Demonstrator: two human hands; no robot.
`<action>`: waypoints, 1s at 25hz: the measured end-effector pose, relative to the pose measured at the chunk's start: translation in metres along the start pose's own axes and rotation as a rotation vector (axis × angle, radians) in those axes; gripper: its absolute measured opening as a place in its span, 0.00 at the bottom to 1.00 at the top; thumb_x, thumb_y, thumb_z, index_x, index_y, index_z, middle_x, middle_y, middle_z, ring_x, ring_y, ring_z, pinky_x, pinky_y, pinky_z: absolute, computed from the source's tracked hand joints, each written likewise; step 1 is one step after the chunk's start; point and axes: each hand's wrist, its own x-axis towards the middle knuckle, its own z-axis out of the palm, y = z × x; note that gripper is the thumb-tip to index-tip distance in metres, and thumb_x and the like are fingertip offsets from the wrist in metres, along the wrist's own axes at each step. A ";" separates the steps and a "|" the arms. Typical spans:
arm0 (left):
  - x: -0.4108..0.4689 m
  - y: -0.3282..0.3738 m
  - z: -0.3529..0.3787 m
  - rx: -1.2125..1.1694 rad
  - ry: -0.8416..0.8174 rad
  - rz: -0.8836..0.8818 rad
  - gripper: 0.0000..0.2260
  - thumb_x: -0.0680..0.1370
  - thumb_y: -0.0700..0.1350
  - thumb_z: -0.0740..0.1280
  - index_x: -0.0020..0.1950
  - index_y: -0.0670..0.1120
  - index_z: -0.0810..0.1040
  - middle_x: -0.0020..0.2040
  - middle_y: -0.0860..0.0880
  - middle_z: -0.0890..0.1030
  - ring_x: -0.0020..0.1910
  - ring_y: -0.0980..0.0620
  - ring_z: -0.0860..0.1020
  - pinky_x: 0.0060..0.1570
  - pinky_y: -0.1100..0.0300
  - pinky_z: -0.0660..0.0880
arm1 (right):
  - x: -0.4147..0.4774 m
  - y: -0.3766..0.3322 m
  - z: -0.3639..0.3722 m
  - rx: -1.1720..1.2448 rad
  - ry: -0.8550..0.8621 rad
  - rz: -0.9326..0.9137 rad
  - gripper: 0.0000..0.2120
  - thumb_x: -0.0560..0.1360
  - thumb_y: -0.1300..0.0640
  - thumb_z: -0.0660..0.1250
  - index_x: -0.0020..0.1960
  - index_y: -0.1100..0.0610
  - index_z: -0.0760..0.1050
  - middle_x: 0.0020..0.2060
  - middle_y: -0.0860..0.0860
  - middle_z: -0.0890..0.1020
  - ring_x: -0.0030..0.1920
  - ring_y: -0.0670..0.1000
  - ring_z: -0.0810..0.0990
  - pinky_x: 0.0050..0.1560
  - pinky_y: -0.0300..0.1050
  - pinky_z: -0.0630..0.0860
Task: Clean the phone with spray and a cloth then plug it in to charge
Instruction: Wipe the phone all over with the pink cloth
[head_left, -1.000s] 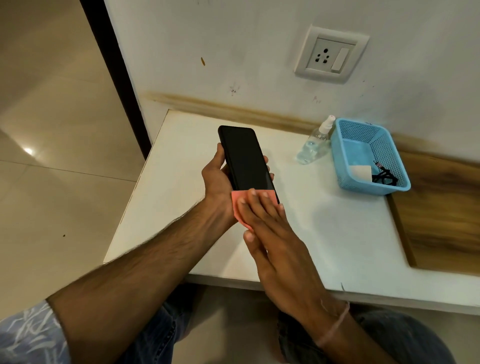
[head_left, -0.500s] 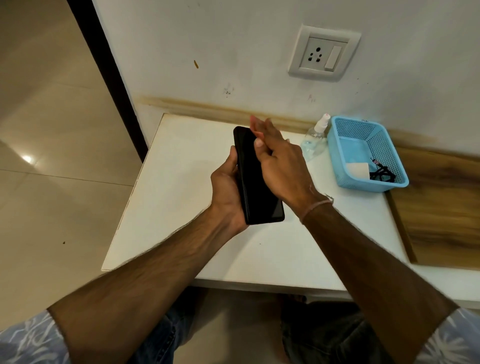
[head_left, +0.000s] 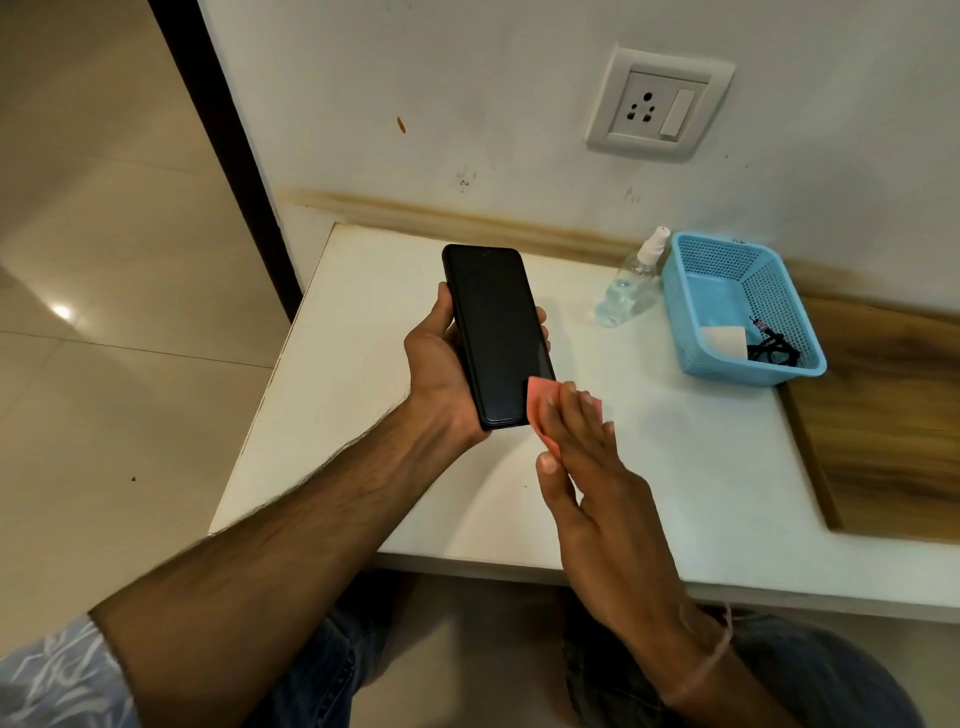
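My left hand (head_left: 439, 364) grips a black phone (head_left: 493, 327) by its edges, screen up, above the white table (head_left: 675, 467). A pink cloth (head_left: 540, 402) lies under the flat fingers of my right hand (head_left: 592, 478), pressed against the phone's lower right corner. Most of the cloth is hidden by the fingers. A clear spray bottle (head_left: 631, 283) with a white nozzle stands at the back of the table, apart from both hands. A white wall socket (head_left: 657, 106) with a switch sits above it.
A blue mesh basket (head_left: 769, 291) at the back right holds a white charger block (head_left: 724, 340) and a black cable (head_left: 774, 351). A wooden surface (head_left: 893, 415) adjoins the table on the right. Tiled floor lies to the left; my knees are under the front edge.
My right hand with the cloth has slid from the top of the phone down to its lower right corner. The left hand has turned the phone flatter, screen up.
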 end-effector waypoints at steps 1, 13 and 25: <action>0.000 -0.001 0.000 0.004 -0.005 0.000 0.31 0.79 0.65 0.58 0.61 0.39 0.80 0.53 0.37 0.80 0.47 0.40 0.79 0.55 0.50 0.75 | -0.007 -0.003 0.004 -0.040 -0.009 -0.042 0.22 0.83 0.44 0.50 0.77 0.43 0.55 0.76 0.36 0.51 0.77 0.38 0.45 0.74 0.31 0.44; -0.004 -0.019 0.008 0.018 -0.172 0.095 0.22 0.81 0.51 0.58 0.73 0.43 0.73 0.70 0.44 0.75 0.69 0.45 0.74 0.73 0.53 0.65 | 0.112 -0.056 0.004 -0.168 0.055 -0.109 0.24 0.84 0.58 0.52 0.78 0.56 0.53 0.79 0.51 0.49 0.78 0.49 0.44 0.77 0.42 0.44; -0.001 0.006 0.001 0.010 -0.034 0.051 0.32 0.80 0.66 0.55 0.60 0.40 0.82 0.55 0.38 0.82 0.50 0.40 0.81 0.58 0.48 0.76 | 0.042 -0.004 0.004 -0.063 0.048 -0.076 0.24 0.84 0.50 0.52 0.78 0.48 0.52 0.77 0.41 0.51 0.77 0.41 0.45 0.69 0.24 0.43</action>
